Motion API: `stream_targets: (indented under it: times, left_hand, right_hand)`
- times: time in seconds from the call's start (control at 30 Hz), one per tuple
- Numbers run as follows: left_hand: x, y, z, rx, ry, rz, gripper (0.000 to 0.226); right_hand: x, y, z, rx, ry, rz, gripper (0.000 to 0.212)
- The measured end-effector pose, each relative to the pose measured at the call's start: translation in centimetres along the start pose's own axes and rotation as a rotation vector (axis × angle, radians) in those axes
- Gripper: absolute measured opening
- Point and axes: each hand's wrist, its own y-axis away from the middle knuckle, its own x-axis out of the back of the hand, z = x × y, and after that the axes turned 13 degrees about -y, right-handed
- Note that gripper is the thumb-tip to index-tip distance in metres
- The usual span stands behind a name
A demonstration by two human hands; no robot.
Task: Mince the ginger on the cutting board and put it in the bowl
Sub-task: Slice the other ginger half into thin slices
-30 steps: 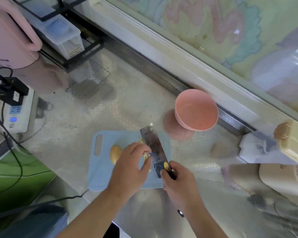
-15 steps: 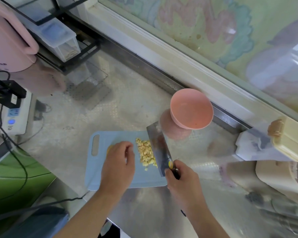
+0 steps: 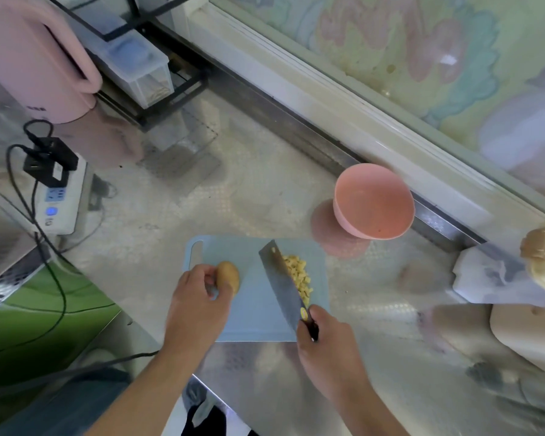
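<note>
Ginger in two lots sits on the blue cutting board (image 3: 258,319): a whole ginger piece (image 3: 228,276) at the left and a heap of minced ginger (image 3: 299,276) at the right. Left hand (image 3: 199,306) curls its fingers round the whole piece. Right hand (image 3: 326,350) grips the cleaver (image 3: 282,281) by its handle — blade tilted, lying against the heap. Beyond the board's far right corner (clear of it) stands the pink bowl (image 3: 373,201), nothing in it.
</note>
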Motion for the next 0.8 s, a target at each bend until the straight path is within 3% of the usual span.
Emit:
stream_targets:
  times: [0.4, 0.8]
  left_hand:
    - [0.4, -1.4, -0.1, -0.070, -0.154, -0.114, 0.013]
    - [1.7, -0.2, 0.7, -0.013, 0.087, -0.218, 0.030]
  right_hand:
    - [-5.0, 0.2, -2.2, -0.014, -0.085, -0.028, 0.026]
    - [-6.3, 0.1, -3.1, 0.011, -0.142, -0.047, 0.023]
